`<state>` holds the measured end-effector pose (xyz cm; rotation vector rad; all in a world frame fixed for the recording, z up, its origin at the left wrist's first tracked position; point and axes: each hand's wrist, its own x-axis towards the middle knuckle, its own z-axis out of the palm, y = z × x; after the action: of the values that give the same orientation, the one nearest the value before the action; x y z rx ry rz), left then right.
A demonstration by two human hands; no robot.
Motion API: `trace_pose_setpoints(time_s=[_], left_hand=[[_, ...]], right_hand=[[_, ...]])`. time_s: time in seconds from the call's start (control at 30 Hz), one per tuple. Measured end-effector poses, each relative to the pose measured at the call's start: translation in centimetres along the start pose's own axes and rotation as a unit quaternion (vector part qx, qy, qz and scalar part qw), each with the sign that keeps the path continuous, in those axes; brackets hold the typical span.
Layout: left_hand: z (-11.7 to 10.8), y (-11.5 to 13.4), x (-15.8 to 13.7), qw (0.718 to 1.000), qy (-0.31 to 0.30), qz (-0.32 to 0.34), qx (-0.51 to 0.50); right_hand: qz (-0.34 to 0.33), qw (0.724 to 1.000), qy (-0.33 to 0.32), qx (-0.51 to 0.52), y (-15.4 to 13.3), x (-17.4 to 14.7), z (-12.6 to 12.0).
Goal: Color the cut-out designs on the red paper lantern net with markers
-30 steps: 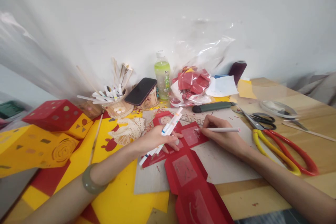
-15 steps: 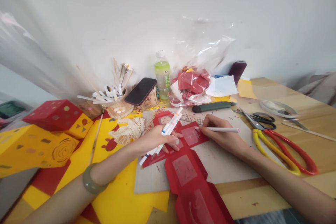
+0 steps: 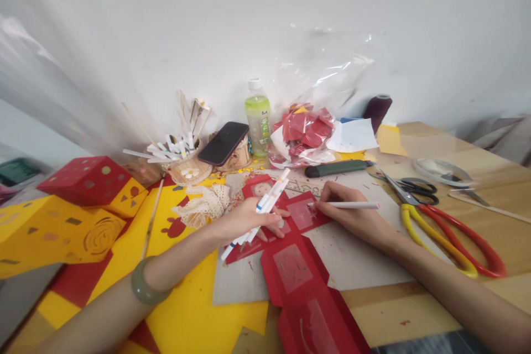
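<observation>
My left hand is closed round several white marker pens, their coloured bands showing above and below the hand. Its fingertips rest on a red paper box cut-out, laid flat with clear film windows in its panels. In my right hand is a single white marker pen with a pink end. The pen's tip meets the film on the right-hand panel, where pale marks show. Under the cut-out lies a grey board. A green bangle circles my left wrist.
Big scissors with red and yellow handles lie right of my right hand. Behind stand a green drink bottle, a phone and a bag of red scraps. Decorated paper boxes and yellow sheets occupy the left.
The pen tip in my right hand has shifted very slightly on the panel. My left hand keeps its place, and the whole view has moved a touch.
</observation>
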<state>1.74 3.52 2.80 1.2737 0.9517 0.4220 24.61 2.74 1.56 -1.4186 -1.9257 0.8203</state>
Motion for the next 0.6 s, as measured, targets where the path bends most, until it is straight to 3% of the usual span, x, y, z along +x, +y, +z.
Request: trace_pose_setpoints(time_s=[0.6], left_hand=[[-0.13, -0.21, 0.15, 1.000, 0.001, 0.002, 0.001]], right_hand=[[-0.013, 1.000, -0.026, 0.005, -0.02, -0.04, -0.09]])
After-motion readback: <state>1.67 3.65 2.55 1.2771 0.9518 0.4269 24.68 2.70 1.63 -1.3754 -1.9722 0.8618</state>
